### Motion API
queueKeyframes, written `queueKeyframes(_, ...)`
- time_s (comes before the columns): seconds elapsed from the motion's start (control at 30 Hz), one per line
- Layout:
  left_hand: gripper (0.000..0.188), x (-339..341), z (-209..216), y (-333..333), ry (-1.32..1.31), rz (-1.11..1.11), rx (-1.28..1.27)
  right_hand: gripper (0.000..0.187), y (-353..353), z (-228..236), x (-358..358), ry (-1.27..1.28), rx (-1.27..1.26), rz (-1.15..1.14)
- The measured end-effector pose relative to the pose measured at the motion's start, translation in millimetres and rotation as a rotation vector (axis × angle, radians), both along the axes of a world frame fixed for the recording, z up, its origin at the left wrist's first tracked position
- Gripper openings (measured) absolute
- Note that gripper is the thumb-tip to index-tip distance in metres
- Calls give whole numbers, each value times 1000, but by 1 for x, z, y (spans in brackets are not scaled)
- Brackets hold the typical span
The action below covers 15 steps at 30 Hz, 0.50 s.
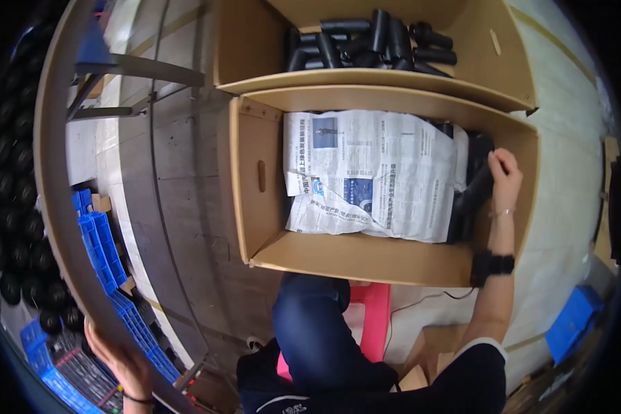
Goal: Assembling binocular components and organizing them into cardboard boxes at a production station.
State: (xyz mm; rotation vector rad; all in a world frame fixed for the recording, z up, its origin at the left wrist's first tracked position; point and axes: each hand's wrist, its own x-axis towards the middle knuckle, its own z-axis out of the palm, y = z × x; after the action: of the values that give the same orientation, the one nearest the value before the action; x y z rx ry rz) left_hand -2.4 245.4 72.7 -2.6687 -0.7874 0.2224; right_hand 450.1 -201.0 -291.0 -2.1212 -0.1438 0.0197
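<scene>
A cardboard box (310, 259) is in front of me, with sheets of newspaper (407, 172) spread over much of its contents. Black tubes (477, 146) show past the paper's right edge. Inside the box's right end, my right hand (507, 176) has its fingers curled at the upper end of a slanted black tube (472, 192). Its fingertips are partly hidden. Far to the lower left, my left hand (121, 362) lies with fingers stretched along the edge of a table (65, 228) and holds nothing.
Behind this box stands a second cardboard box (255, 48) with loose black tubes (379, 41). Many round-ended black pieces (14, 228) are piled on the left table. Blue crates (103, 252) stand below it. A pink stool (377, 321) is under me; a blue bin (574, 323) lies right.
</scene>
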Motion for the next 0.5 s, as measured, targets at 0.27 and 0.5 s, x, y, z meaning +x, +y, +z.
queueKeyframes(0.27, 81, 1, 32, -11, -121, -25, -74, 28, 198, 208, -185, 826, 1165, 419)
queueKeyframes(0.5, 118, -37, 51, -139, -770, 14, -1195, 17, 255, 375, -346, 856, 1246, 988)
